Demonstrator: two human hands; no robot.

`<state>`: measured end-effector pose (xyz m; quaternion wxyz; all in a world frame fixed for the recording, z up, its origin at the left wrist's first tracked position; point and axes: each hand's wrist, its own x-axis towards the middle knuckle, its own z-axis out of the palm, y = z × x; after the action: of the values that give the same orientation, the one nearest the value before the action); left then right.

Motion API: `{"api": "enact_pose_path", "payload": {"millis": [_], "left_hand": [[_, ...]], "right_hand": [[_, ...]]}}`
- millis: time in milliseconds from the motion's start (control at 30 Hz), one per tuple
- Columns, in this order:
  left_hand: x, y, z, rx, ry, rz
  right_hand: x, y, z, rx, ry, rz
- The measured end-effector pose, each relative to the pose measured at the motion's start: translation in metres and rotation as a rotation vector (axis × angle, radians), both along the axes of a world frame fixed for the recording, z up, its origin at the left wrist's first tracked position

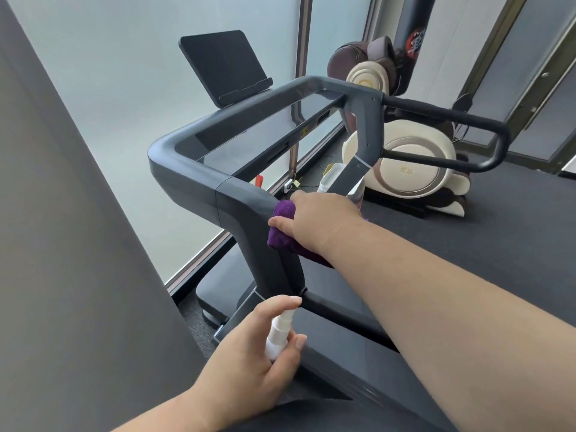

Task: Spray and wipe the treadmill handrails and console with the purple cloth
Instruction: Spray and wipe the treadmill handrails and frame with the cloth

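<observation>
My right hand (314, 219) holds the bunched purple cloth (282, 236) against the inner side of the treadmill's dark grey left upright (246, 219), just below where it bends into the console frame. My left hand (249, 357) grips a small white spray bottle (279, 333) low in the view, forefinger over its top, nozzle toward the upright's base. The glossy console panel (249, 141) lies across the frame, with a black tablet holder (223, 65) standing above it. The right handrail (448, 118) loops out on the far side.
A grey wall (62, 244) stands close on my left. Frosted windows (124, 88) run behind the treadmill. A cream and brown massage chair (411, 160) sits beyond the right handrail on dark carpet. The treadmill deck (358, 353) lies below my arms.
</observation>
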<state>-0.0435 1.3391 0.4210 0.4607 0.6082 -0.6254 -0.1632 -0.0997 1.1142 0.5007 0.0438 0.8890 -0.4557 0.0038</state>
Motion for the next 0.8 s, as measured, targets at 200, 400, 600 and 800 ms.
{"api": "enact_pose_path", "payload": {"millis": [200,400,600,800], "left_hand": [[-0.007,-0.001,0.000,-0.018,0.006,-0.031],[0.004,0.008,-0.014,-0.010,-0.010,0.057],[-0.005,0.011,-0.011,-0.032,-0.020,0.037],[-0.022,0.006,-0.010,-0.011,-0.026,-0.033]], "right_hand": [[-0.037,0.014,-0.007,-0.120,-0.006,0.034],[-0.015,0.017,-0.010,-0.212,0.010,0.031],[0.011,0.012,-0.003,-0.124,-0.004,0.080],[-0.024,0.017,-0.008,-0.118,-0.079,0.052]]}}
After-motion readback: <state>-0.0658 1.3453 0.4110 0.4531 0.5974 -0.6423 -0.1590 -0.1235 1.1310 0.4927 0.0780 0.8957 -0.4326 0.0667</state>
